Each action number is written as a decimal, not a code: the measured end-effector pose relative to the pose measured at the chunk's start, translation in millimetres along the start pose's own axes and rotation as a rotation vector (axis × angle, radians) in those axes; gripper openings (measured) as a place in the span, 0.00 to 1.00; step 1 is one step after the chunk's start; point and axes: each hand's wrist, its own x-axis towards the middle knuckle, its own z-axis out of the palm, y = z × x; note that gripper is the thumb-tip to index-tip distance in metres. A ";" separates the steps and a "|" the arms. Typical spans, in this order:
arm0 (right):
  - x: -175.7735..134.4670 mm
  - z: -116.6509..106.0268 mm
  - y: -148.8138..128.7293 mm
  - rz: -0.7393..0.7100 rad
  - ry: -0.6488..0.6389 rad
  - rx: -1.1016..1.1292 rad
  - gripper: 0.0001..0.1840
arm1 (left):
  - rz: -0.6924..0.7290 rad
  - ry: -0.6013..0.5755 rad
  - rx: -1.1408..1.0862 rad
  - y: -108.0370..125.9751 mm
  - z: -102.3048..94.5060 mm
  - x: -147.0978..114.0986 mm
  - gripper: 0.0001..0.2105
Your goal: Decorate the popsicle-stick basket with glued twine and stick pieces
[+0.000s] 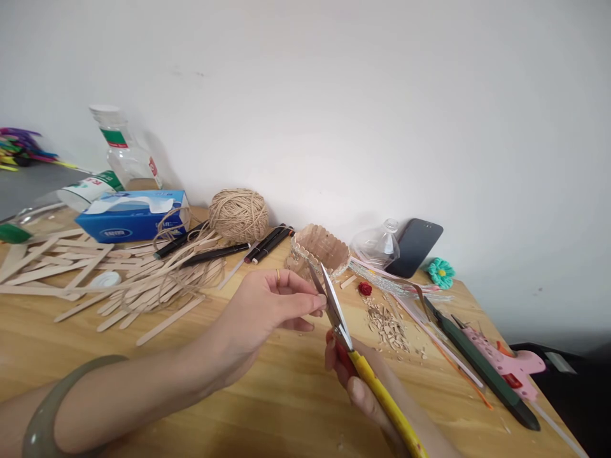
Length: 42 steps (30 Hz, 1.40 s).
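Observation:
My right hand (363, 391) is closed around the handles of a pair of scissors (340, 321) with yellow and red grips. Their blades point up and away, standing slightly apart. Close against the blades is my left hand (281, 302), its thumb and forefinger pinched together; whatever lies between those fingertips is too small to make out. Behind the blade tips sits a small scallop-edged wooden basket (324, 245). A red rose-shaped piece (365, 289) and a scatter of wood chips (389, 324) lie to the right of the scissors.
Craft sticks (162, 327) spread across the left, near a twine ball (239, 215), a blue tissue box (136, 216) and black markers (272, 242). At right are a phone (414, 247), a teal flower (440, 272), a dark green long-handled tool (487, 369) and a pink glue gun (510, 366) by the table edge.

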 end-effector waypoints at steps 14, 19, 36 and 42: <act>4.0 -2.6 -6.6 -0.046 -0.043 -0.071 0.32 | -0.016 0.006 0.003 -0.8 0.1 -0.1 0.07; 5.7 -2.2 -7.1 -0.043 -0.048 -0.063 0.33 | -0.023 0.011 -0.003 -0.6 -0.5 -1.2 0.07; 5.6 -2.4 7.6 -0.012 -0.032 -0.007 0.30 | -0.024 -0.006 -0.003 -2.0 -1.2 0.8 0.07; 5.9 -4.5 6.9 -0.054 -0.068 -0.098 0.31 | -0.013 -0.002 0.005 -2.0 -1.3 0.7 0.07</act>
